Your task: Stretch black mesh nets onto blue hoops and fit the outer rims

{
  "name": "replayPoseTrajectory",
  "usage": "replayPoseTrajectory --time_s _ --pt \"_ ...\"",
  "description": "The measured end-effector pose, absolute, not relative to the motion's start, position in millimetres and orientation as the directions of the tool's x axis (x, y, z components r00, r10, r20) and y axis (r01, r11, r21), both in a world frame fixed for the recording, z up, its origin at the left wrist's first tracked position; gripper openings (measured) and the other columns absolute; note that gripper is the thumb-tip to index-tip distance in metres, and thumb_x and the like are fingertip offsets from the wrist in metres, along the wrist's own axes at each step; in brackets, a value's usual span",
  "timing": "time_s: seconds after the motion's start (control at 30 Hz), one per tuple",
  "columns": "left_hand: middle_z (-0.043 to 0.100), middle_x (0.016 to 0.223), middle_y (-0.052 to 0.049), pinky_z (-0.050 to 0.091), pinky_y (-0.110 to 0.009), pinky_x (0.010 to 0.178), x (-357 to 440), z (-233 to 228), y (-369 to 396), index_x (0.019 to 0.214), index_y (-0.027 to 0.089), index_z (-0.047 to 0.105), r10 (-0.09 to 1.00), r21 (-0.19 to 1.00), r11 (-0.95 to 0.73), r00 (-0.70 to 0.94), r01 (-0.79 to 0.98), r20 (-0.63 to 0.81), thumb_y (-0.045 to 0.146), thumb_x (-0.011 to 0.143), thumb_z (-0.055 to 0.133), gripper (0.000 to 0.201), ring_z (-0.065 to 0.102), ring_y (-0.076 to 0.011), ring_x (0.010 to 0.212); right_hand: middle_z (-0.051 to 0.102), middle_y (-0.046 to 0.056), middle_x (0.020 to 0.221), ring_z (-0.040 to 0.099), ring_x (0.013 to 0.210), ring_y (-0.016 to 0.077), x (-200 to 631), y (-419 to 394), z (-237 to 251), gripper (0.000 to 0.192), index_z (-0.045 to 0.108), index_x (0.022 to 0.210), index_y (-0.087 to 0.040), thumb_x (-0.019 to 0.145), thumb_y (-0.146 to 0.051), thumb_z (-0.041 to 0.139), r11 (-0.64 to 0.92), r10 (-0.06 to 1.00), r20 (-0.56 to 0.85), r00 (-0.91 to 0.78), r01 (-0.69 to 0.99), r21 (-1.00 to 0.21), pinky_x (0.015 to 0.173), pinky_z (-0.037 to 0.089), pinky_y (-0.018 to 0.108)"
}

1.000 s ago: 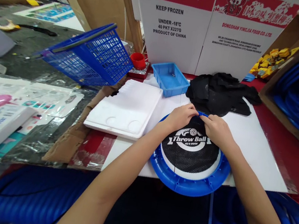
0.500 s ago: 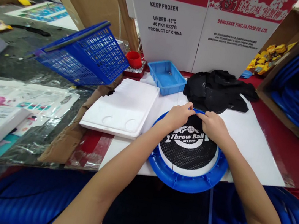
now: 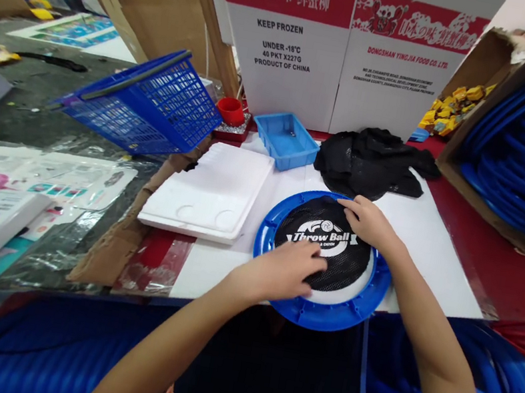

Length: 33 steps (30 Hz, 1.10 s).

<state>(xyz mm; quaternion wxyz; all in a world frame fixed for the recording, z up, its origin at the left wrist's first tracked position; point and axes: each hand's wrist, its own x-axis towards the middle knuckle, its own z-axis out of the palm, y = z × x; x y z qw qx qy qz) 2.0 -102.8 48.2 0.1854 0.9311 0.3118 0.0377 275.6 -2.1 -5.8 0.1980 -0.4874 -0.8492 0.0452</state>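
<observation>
**Both hands flat on the net, left one now at the near edge**

Pressing rather than pinching: the left hand [image 3: 287,270] lies palm-down with fingers loosely spread on the black net [image 3: 322,248], at about 7 o'clock on the blue ring [image 3: 323,314], gripping nothing that I can see. A second ago it worked at the far edge, close beside the right hand; it has since come round to the near side. The right hand [image 3: 367,223] stays near 1 o'clock, fingers curled onto the net's edge; whether they pinch the mesh cannot be told. With the hands now across from each other, the work on the net's edge seems to have moved on around the ring.

Ring and net lie on the white board [image 3: 435,254], overhanging its near edge. At 9 o'clock sits a white foam tray [image 3: 212,194]. Beyond the ring, at 12 o'clock, is a pile of black netting [image 3: 370,161], with a small blue tray [image 3: 286,140] and a red cup [image 3: 231,110] at 11 o'clock. Farther left a blue basket [image 3: 156,107] stands tilted. Printed cartons [image 3: 338,54] stand at the back.
</observation>
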Motion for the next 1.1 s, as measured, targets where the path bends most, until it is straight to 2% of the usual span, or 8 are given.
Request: replayPoseTrajectory --time_s 0.13,0.23,0.3,0.4,0.63,0.83,0.97,1.1 --pt "0.067 0.134 -0.01 0.052 -0.046 0.112 -3 29 -129 0.102 0.023 0.074 0.652 0.46 -0.667 0.758 0.586 -0.02 0.023 0.099 0.072 0.003 0.064 -0.0309 0.128 0.065 0.017 0.132 0.062 0.125 0.0348 277 -35 22 0.034 0.077 0.135 -0.023 0.104 -0.026 0.063 0.582 0.803 0.349 -0.483 0.762 -0.285 0.109 0.055 0.055" --pt "0.071 0.122 -0.01 0.054 -0.046 0.108 -5 18 -134 0.102 0.021 0.072 0.685 0.496 -0.656 0.724 0.569 0.076 0.022 0.108 0.059 0.014 0.067 -0.0282 0.12 0.061 0.019 0.148 0.056 0.139 0.0395 260 -97 33 0.024 0.078 0.12 -0.021 0.099 -0.033 0.075 0.658 0.749 0.365 -0.553 0.687 -0.308 0.116 0.051 0.061" --pt "0.073 0.116 -0.009 0.055 -0.045 0.105 -6 12 -139 0.108 0.02 0.07 0.712 0.536 -0.642 0.686 0.549 0.149 0.021 0.111 0.053 0.017 0.069 -0.0263 0.114 0.067 0.016 0.142 0.062 0.131 0.035 242 -142 27 0.024 0.076 0.123 -0.023 0.101 -0.032 0.073 0.691 0.721 0.303 -0.623 0.615 -0.379 0.108 0.056 0.055" --pt "0.077 0.115 -0.008 0.055 -0.045 0.104 -9 3 -150 0.114 0.02 0.069 0.708 0.559 -0.671 0.645 0.488 0.287 0.023 0.113 0.052 0.018 0.071 -0.0246 0.111 0.077 0.012 0.117 0.07 0.108 0.0281 221 -184 8 0.018 0.075 0.117 -0.022 0.108 -0.02 0.06 0.63 0.776 0.348 -0.525 0.661 -0.408 0.091 0.058 0.047" --pt "0.078 0.11 -0.012 0.061 -0.041 0.09 -13 -18 -160 0.119 0.018 0.072 0.493 0.404 -0.868 0.592 0.288 0.638 0.016 0.108 0.061 0.015 0.073 -0.0235 0.102 0.079 0.008 0.103 0.07 0.094 0.0246 232 -181 -11 0.023 0.075 0.123 -0.026 0.106 -0.015 0.063 0.718 0.685 0.575 -0.447 0.551 -0.426 0.081 0.052 0.043" --pt "0.078 0.101 -0.009 0.057 -0.036 0.082 -24 -15 -157 0.114 0.021 0.075 0.431 0.515 -0.853 0.675 0.088 0.598 0.016 0.104 0.068 0.013 0.071 -0.0199 0.094 0.074 0.007 0.103 0.067 0.098 0.0233 251 -184 -1 0.018 0.074 0.114 -0.025 0.103 -0.012 0.067 0.834 0.542 0.502 -0.674 0.362 -0.416 0.086 0.052 0.043" --pt "0.079 0.103 -0.008 0.053 -0.036 0.082 -25 -11 -157 0.109 0.021 0.073 0.325 0.387 -0.914 0.794 0.125 0.513 0.012 0.106 0.06 0.016 0.068 -0.0203 0.095 0.071 0.008 0.103 0.064 0.101 0.0246 251 -186 4 0.017 0.074 0.104 -0.023 0.101 -0.01 0.063 0.843 0.521 0.428 -0.739 0.368 -0.392 0.087 0.052 0.044" --pt "0.076 0.101 -0.008 0.051 -0.035 0.078 -23 -11 -164 0.107 0.02 0.073 0.317 0.264 -0.941 0.817 0.21 0.482 0.01 0.107 0.053 0.023 0.065 -0.02 0.092 0.07 0.01 0.102 0.061 0.101 0.0264 245 -195 5 0.023 0.074 0.102 -0.022 0.099 -0.007 0.057 0.88 0.474 0.418 -0.775 0.429 -0.204 0.088 0.053 0.046"
